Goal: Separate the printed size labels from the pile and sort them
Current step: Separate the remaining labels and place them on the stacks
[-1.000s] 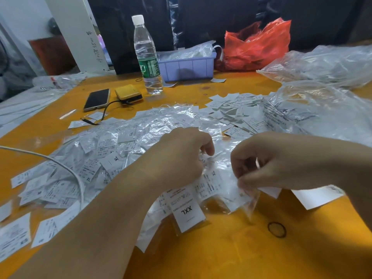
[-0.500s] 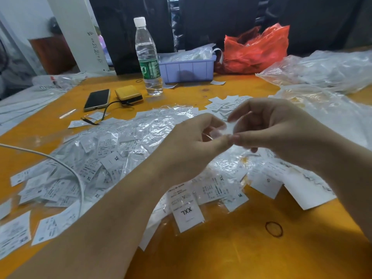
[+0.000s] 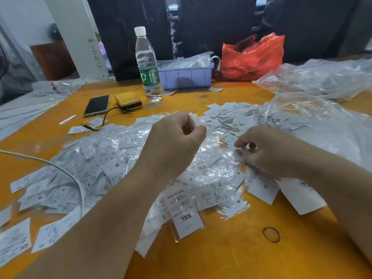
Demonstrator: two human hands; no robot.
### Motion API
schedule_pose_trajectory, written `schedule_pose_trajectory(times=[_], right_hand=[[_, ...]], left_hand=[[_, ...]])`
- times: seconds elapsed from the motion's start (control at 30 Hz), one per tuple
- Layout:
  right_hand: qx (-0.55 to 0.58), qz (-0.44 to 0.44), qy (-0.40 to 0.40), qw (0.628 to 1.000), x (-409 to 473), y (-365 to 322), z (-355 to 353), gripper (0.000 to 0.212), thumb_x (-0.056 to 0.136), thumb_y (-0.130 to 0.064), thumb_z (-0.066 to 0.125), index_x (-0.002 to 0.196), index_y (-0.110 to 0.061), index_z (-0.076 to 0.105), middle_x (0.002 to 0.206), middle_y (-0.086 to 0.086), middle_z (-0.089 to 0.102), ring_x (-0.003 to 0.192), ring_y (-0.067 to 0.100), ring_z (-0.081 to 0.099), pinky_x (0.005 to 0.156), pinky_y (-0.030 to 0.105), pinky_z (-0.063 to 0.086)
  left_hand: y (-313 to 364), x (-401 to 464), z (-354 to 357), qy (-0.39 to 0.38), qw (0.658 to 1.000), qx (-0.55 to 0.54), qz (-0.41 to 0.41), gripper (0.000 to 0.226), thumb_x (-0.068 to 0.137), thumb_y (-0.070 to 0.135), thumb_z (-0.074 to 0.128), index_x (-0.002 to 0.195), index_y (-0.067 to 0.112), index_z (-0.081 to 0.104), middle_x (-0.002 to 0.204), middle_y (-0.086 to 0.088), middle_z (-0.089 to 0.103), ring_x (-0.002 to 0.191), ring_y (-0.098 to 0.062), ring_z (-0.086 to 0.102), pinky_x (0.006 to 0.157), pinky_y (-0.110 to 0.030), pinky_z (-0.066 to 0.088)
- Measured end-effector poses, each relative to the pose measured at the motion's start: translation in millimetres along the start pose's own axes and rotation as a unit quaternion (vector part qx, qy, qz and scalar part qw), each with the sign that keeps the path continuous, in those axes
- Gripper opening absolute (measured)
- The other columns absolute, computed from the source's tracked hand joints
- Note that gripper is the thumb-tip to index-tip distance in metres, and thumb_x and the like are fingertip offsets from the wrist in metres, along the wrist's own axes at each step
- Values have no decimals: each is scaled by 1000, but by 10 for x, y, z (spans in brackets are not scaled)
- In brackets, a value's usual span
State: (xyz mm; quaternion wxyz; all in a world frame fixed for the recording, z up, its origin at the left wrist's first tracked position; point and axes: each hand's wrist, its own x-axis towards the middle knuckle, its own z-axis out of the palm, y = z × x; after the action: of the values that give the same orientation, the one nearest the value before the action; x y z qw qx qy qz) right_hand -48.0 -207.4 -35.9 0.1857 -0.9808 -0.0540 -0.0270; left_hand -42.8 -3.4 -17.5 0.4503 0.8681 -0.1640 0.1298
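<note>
A big pile of white size labels in clear sleeves (image 3: 104, 158) covers the middle of the orange table (image 3: 231, 258). Bare labels (image 3: 227, 115) lie in a smaller heap behind it. My left hand (image 3: 173, 146) is raised over the pile, its thumb and curled fingers pinching a clear plastic sleeve (image 3: 196, 122). My right hand (image 3: 267, 152) is low at the pile's right edge, fingers curled and pinching a white label (image 3: 238, 157). An XXL label (image 3: 187, 216) and an S label (image 3: 263, 190) lie near the front.
At the back stand a water bottle (image 3: 148, 65), a purple bin (image 3: 185, 76) and a red bag (image 3: 253, 57). A phone (image 3: 96, 105) and yellow box (image 3: 128, 100) lie left. Clear plastic bags (image 3: 322, 125) fill the right. A white cable (image 3: 60, 170) crosses the pile; a rubber band (image 3: 271, 234) lies in front.
My hands, together and raised half a second ago, have parted. The right hand dropped to the pile's right edge; the left stays raised with the clear sleeve.
</note>
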Motion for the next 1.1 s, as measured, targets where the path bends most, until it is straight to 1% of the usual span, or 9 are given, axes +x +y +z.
schedule_pose_trajectory(times=[0.13,0.3,0.5,0.63,0.73,0.8,0.87,0.93,1.1], right_hand=[[23,21,-19,999,27,15,-18,31,92,-23,66,122,-24,63,98,-12,59,83,6,54,69,21,40],[33,39,-25,998,33,20,-7,30,89,-16,67,117,-25,65,87,-8,61,69,6,54,55,20,36],[48,48,-22,997,41,24,9,33,89,-19,67,121,-27,61,94,-14,55,84,6,54,65,20,38],[77,11,-37,996,34,18,12,24,91,-15,64,108,-32,61,78,-10,66,64,2,62,52,15,39],[142,-24,-62,988,1,-18,-10,20,90,-13,66,102,-29,64,74,-10,71,59,4,68,62,29,55],[167,-34,-55,984,-8,-19,-38,19,89,-16,67,104,-27,66,75,-11,72,65,6,70,72,36,58],[176,-43,-40,983,-2,2,-78,18,90,-20,66,106,-28,68,79,-12,74,72,3,69,75,32,55],[194,-40,-45,979,14,23,-116,24,93,-12,58,105,-29,69,82,-15,74,75,0,67,71,26,51],[92,-16,16,995,72,82,-51,44,89,5,45,99,-29,71,82,-14,72,63,-11,59,48,8,39]], left_hand=[[5,9,16,-1,1000,13,-3,20,88,26,63,78,8,62,76,-7,68,76,-26,64,73,-49,54],[-27,6,46,-7,1000,20,6,18,86,25,65,76,11,62,72,-3,65,71,-22,61,65,-37,51],[-79,22,45,-10,1000,22,5,14,84,25,67,73,21,60,63,11,57,58,-3,50,57,-21,43],[-106,29,78,-17,999,34,6,14,83,24,68,72,27,60,67,14,60,63,0,54,59,-16,40],[-106,20,87,-20,999,40,12,13,83,25,69,73,28,60,69,14,61,66,0,56,58,-13,40],[-100,17,73,-19,999,38,15,14,83,24,68,73,28,60,68,13,60,65,0,55,56,-11,40],[-93,17,56,-19,999,30,15,15,84,23,68,72,27,60,67,13,60,63,-1,54,57,-13,41],[-91,22,41,-18,1000,22,14,15,84,22,68,71,27,60,65,15,59,62,-1,53,57,-13,41],[-83,19,33,-21,999,20,19,14,84,23,68,73,27,61,67,14,60,65,0,55,56,-10,42]])
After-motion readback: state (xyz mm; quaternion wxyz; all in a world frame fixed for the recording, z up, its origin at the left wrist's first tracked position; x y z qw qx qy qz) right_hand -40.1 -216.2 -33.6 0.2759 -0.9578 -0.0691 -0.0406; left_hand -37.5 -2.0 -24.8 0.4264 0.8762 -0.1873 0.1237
